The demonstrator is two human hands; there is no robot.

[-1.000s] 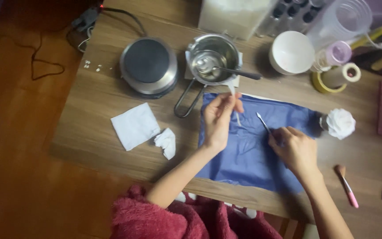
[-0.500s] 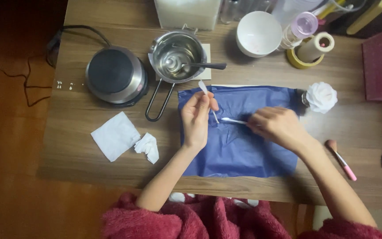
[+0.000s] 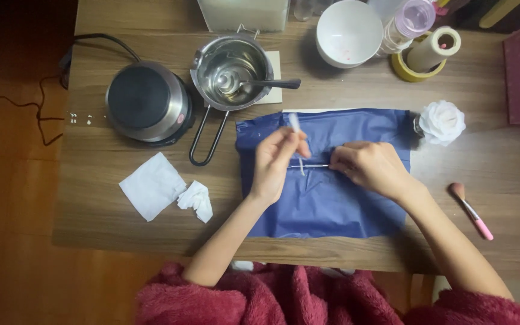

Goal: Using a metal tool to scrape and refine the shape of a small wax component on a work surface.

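Observation:
My left hand (image 3: 277, 161) hovers over a blue sheet (image 3: 326, 198) spread on the wooden table (image 3: 91, 222). Its fingers pinch a thin white strip (image 3: 295, 124) that sticks up above the knuckles. My right hand (image 3: 373, 168) rests on the sheet just to the right. It grips slim metal tweezers (image 3: 309, 166), which point left and reach the white strip under my left fingers. What the tweezer tips hold is too small to tell.
A round black hotplate (image 3: 147, 102) and a steel pan (image 3: 231, 72) with a spoon stand behind the sheet. A white bowl (image 3: 349, 31), tape rolls (image 3: 416, 60) and a white wax flower (image 3: 441, 121) lie at the right. White tissues (image 3: 154, 192) sit left, a pink brush (image 3: 469, 210) right.
The view has shifted, so everything sits further left and lower in frame. My hands have drawn closer together over the blue sheet, with the tweezers now level and touching the strip.

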